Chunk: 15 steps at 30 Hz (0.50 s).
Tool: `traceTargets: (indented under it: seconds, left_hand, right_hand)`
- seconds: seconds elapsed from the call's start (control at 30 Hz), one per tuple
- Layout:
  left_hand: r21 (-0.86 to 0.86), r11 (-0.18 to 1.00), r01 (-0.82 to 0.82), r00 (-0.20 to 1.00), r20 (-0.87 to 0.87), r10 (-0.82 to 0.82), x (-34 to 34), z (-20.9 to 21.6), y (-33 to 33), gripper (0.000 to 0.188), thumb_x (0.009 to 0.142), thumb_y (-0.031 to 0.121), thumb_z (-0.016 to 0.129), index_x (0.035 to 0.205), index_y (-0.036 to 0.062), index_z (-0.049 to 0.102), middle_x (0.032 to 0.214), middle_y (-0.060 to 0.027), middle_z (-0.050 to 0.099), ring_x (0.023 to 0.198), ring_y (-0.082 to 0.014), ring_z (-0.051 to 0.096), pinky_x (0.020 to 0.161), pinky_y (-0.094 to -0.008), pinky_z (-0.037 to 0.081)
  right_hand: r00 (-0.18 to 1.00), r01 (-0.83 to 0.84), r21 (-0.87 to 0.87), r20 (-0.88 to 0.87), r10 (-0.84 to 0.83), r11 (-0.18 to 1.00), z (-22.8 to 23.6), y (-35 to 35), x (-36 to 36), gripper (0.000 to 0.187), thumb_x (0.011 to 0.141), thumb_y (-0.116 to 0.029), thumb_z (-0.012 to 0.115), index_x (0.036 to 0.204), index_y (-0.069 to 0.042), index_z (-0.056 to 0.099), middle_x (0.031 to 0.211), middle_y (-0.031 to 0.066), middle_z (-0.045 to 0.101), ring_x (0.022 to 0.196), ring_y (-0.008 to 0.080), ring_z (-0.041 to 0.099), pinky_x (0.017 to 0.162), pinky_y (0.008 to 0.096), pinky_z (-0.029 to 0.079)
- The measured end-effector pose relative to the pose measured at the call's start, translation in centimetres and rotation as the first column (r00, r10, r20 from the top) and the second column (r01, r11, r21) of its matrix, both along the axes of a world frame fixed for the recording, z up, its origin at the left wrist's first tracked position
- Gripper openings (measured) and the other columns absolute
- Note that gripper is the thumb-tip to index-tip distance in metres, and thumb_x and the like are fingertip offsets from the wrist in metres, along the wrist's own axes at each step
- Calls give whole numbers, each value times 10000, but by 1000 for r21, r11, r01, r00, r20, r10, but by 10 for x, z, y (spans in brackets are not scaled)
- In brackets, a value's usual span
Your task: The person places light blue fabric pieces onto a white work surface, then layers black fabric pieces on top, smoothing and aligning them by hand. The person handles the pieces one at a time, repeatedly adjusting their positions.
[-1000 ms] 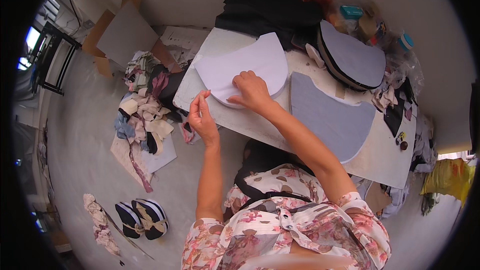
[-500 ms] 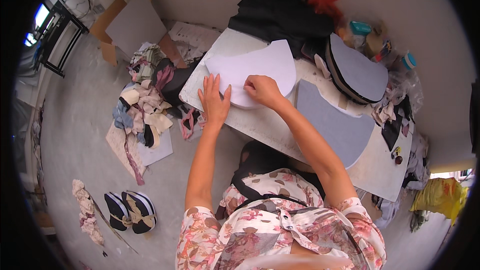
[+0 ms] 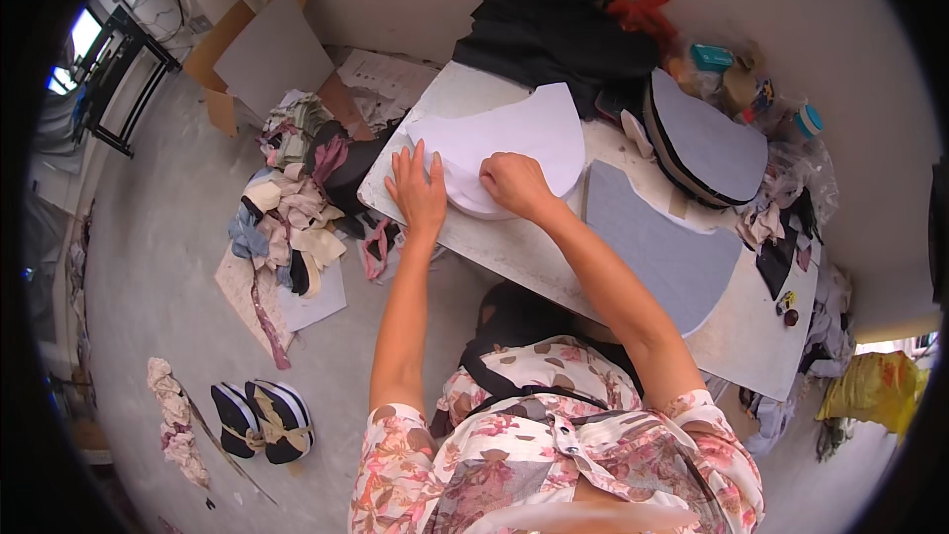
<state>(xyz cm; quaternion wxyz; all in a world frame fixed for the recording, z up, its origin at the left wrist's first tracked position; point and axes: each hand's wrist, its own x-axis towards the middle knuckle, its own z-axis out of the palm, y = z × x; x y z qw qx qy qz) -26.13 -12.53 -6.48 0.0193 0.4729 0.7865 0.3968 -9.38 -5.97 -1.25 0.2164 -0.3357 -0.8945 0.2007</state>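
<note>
Closest to the camera, a person in a floral top leans over a pale work table [image 3: 514, 257], both bare forearms reaching forward from the lower edge. Next, the left hand [image 3: 419, 190] lies flat, fingers spread, pressing on the table's left edge where a white curved pattern piece [image 3: 514, 133] begins; it grasps nothing. Just right of it, the right hand [image 3: 514, 183] rests curled on the near rim of that white piece, fingers folded down; whether it pinches the sheet or holds a small tool cannot be told. Further right on the table lies a grey fabric panel [image 3: 662, 242], flat, near the white piece. Beyond, at the far right corner, a stack of grey curved panels [image 3: 707, 138] sits tilted, and a heap of black cloth [image 3: 554, 35] covers the far edge. Off the table's left side, fabric scraps [image 3: 292, 208] litter the floor. The white piece overhangs the left edge, so it could slide or crease if the flat hand's pressure eases while the other hand pushes.
</note>
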Motion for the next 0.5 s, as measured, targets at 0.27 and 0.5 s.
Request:
traceTargets:
  seconds: [0.27, 0.5]
  left_hand:
    - [-62, 997, -52, 974, -223, 37, 1, -22, 7, 526, 930, 349, 516, 1382, 82, 488, 1425, -239, 425, 1388, -372, 300, 1133, -567, 134]
    - [-64, 996, -64, 966, -254, 46, -9, -28, 7, 529, 938, 332, 513, 1398, 75, 464, 1435, -239, 407, 1379, -378, 312, 1127, -564, 164]
  right_hand:
    - [815, -159, -698, -492, -306, 698, 33, 50, 76, 220, 893, -237, 539, 903, -33, 621, 845, 52, 635, 750, 140, 602, 674, 324, 514]
    - [570, -211, -531, -749, -337, 821, 141, 39, 219, 219, 907, -266, 550, 953, -59, 607, 855, 6, 615, 776, 85, 570, 715, 249, 468]
